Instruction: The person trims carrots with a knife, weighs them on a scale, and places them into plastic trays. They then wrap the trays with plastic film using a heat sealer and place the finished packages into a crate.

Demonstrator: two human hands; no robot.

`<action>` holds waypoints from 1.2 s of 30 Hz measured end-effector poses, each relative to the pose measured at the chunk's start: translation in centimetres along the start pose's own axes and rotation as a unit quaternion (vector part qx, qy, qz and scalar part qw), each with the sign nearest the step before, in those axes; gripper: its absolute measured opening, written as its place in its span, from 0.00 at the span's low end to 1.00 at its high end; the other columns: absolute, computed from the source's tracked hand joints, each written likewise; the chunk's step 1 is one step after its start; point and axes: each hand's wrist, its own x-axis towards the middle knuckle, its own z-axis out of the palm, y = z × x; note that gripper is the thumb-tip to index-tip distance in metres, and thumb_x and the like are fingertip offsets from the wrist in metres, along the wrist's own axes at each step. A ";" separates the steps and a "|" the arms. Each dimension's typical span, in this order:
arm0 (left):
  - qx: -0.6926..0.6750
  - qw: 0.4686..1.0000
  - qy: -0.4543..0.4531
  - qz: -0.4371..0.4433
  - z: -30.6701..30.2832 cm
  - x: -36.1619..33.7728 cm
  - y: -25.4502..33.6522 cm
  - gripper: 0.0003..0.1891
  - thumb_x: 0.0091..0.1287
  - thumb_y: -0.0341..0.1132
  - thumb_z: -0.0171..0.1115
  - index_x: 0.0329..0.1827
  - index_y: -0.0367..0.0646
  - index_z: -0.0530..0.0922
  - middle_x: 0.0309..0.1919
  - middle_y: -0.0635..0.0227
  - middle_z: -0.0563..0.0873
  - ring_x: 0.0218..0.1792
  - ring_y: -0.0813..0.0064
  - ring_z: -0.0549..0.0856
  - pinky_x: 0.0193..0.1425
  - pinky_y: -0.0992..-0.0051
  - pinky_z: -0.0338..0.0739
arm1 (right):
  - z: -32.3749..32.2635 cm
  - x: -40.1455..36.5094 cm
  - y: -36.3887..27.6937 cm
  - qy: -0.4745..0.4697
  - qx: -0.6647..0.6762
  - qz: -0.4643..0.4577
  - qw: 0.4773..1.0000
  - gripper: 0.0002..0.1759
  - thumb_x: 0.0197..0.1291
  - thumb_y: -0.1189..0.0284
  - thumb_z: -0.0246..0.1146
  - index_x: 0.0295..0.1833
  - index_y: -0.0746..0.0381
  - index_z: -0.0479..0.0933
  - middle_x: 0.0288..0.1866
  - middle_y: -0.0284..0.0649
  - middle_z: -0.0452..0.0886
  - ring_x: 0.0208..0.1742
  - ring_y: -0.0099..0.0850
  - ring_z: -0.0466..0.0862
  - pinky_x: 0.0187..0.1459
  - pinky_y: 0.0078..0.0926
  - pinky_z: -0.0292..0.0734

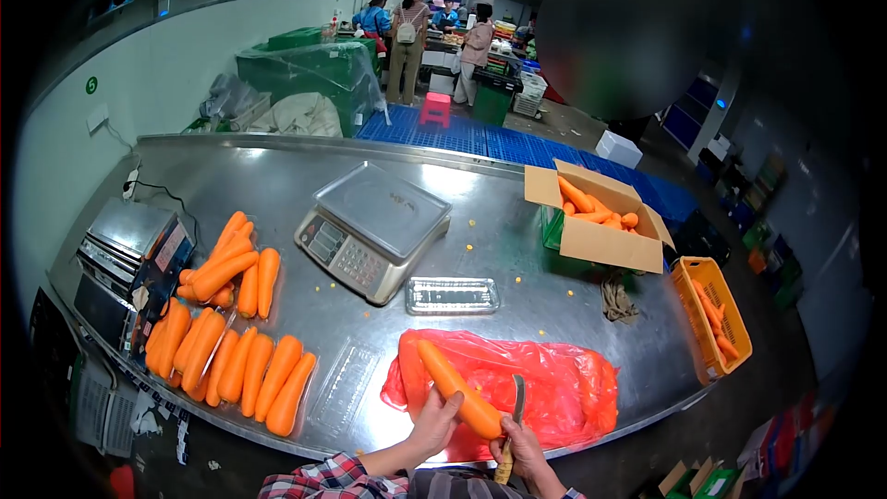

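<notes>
You have the large carrot (453,383) at the lower centre of the frame, slanting from upper left to lower right. Your left hand (434,420) is grasping it by its lower left side. Your right hand (522,453) is wrapped round the yellowish handle of a curved knife (519,399), its blade pointing up beside the carrot's lower end; whether your right fingers also touch the carrot, I cannot tell. Under both, a red plastic bag (577,388) is spread over the near edge of the metal worktop (504,268).

Just left of the bag lies a clear plastic tray (344,388); a second clear tray (453,296) sits above the bag, below the digital scale (379,231) at the centre. Grouped carrots (254,370) fill the left side, next to a silver-topped machine (139,222). To your right, a crumpled brown cloth (617,300) lies below a cardboard box (591,240) holding carrots, and an orange crate (693,323) at the right edge of the worktop holds more.

Towards the top of the frame you have a pink-red stool (435,109), a plastic-draped green bin (314,79) and several people (407,37).
</notes>
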 end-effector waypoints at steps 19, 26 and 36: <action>0.263 0.962 -0.043 -0.060 -2.1 0.1 3.3 0.22 0.67 0.34 0.59 0.60 0.37 0.65 0.52 0.65 0.76 0.53 0.75 0.76 0.61 0.75 0.69 | 0.8 0.4 1.1 0.005 0.036 -0.006 0.999 0.27 0.59 0.52 0.60 0.50 0.66 0.69 0.22 0.38 0.72 0.15 0.26 0.69 0.18 0.20 0.63; 0.218 0.973 -0.029 -0.070 -3.3 -0.1 4.3 0.20 0.68 0.35 0.58 0.59 0.35 0.67 0.51 0.65 0.78 0.52 0.76 0.77 0.59 0.75 0.70 | 2.2 0.5 0.8 -0.061 0.020 -0.006 0.998 0.26 0.59 0.53 0.61 0.48 0.66 0.68 0.23 0.38 0.72 0.14 0.26 0.69 0.17 0.20 0.62; 0.172 0.976 -0.088 -0.103 -1.6 0.5 3.5 0.29 0.69 0.29 0.54 0.70 0.37 0.54 0.60 0.61 0.72 0.61 0.73 0.72 0.65 0.73 0.66 | 0.2 -0.6 0.0 -0.074 0.070 0.027 0.994 0.29 0.59 0.55 0.60 0.53 0.68 0.65 0.26 0.39 0.73 0.14 0.25 0.70 0.15 0.19 0.64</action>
